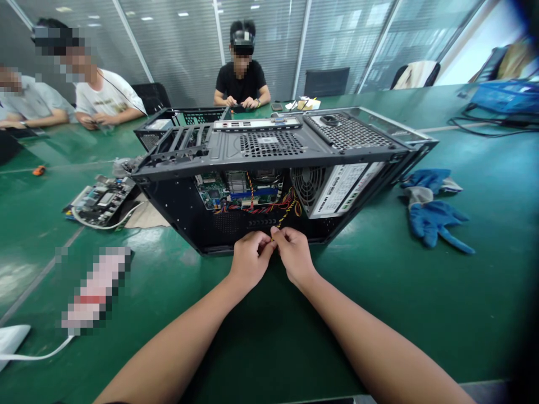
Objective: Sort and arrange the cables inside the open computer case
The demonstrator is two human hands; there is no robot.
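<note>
- The right hand [295, 255] pinched a yellow-and-black twisted cable [284, 217] between thumb and forefinger.
- The left hand [250, 258] met it from the left, thumb and fingers drawn together on the same stretch of cable (the very end was hidden among the fingertips).
- From the grip, the cable ran up and slightly right, past a loop of wires, at the near, open side of a black computer case [273, 164].
- The case rested on a green table [421, 314], its vented rear panel facing up.
- Inside, to the right, a power supply [347, 191] showed its fan and a white label; to the left sat a green circuit board [213, 193], with a bundle of coloured wires [256, 210] along its lower edge.
- Left of the case, a loose board [103, 199] lay beside brown cardboard [149, 214]; nearer, a blurred-out flat object [99, 286] lay by a white cord [46, 356].
- To the right lay blue gloves [433, 221]; farther right, black cords [480, 130] trailed beside a blue container [503, 96].
- Beyond the case stood a second case [191, 115], and at the far side sat a person in black [242, 81].
</note>
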